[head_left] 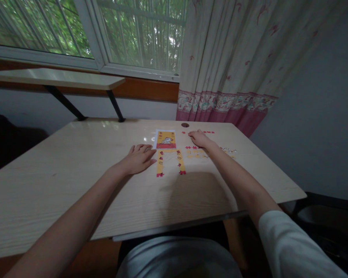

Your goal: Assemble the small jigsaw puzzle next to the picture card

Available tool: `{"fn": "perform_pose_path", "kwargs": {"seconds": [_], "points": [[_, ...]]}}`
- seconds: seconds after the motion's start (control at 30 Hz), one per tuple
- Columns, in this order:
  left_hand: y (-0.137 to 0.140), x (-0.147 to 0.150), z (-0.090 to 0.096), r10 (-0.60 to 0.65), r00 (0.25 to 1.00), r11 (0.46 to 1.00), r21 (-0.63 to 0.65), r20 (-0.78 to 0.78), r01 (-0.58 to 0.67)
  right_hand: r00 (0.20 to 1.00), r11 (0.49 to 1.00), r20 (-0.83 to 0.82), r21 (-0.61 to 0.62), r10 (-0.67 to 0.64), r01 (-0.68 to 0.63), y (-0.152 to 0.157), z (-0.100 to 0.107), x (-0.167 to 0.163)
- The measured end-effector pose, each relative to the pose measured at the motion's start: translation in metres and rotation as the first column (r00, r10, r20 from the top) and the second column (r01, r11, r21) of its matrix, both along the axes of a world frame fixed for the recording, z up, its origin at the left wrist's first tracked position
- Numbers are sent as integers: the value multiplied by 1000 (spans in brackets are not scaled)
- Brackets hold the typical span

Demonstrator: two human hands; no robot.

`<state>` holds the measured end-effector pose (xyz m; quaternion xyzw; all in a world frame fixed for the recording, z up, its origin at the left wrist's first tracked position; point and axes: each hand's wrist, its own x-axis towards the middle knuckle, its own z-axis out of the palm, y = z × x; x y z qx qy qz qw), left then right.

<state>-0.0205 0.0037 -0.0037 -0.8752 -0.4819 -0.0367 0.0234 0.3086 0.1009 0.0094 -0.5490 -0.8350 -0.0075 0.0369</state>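
My left hand (140,159) lies on the table with its fingers spread, its fingertips next to a partly joined jigsaw puzzle (159,164). That puzzle shows a yellow top and two sides with red bottom corners, and bare table inside. Just beyond it is a picture card (166,139) with a white animal on yellow and red. Over the far row of red puzzle pieces (210,132), my right hand (199,138) reaches down, its fingers closed on a red piece, mostly hidden. Nearer lie another row of red pieces (191,147) and yellow pieces (193,154), partly behind my right forearm.
White patterned pieces (229,150) lie right of my right forearm. A round cable hole (185,125) is near the table's back edge. A raised shelf (75,79) on black legs stands at the back left. Behind are a window and a curtain (217,69).
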Motion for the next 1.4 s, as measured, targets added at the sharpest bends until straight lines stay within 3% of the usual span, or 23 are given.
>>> {"fn": "perform_pose_path", "kwargs": {"seconds": [0.43,0.73,0.8,0.9,0.97,1.07,1.23,1.4], "points": [[0,-1,-1,-23,999,1000,20,25,22,997,1000,-74,9,18,-17,-13,10,-8],[-1,3,5,-70,992,995,82,110,61,954,994,-284,24,-94,105,-24,9,-18],[-3,8,11,-118,969,989,110,218,96,875,995,-474,-21,-100,102,-37,6,-26],[-10,20,19,-180,885,982,132,429,136,609,986,-785,-166,-113,-30,-62,-1,-38],[-17,30,22,-196,814,980,130,547,149,454,959,-883,-222,-122,-174,-82,-5,-45],[-29,44,23,-208,741,978,156,639,140,288,915,-941,-267,-179,-302,-107,-8,-50],[-41,57,22,-275,706,961,199,653,191,183,894,-954,-289,-239,-342,-123,-9,-57],[-44,58,22,-352,697,934,278,624,223,198,902,-959,-263,-205,-341,-124,-13,-63]]}}
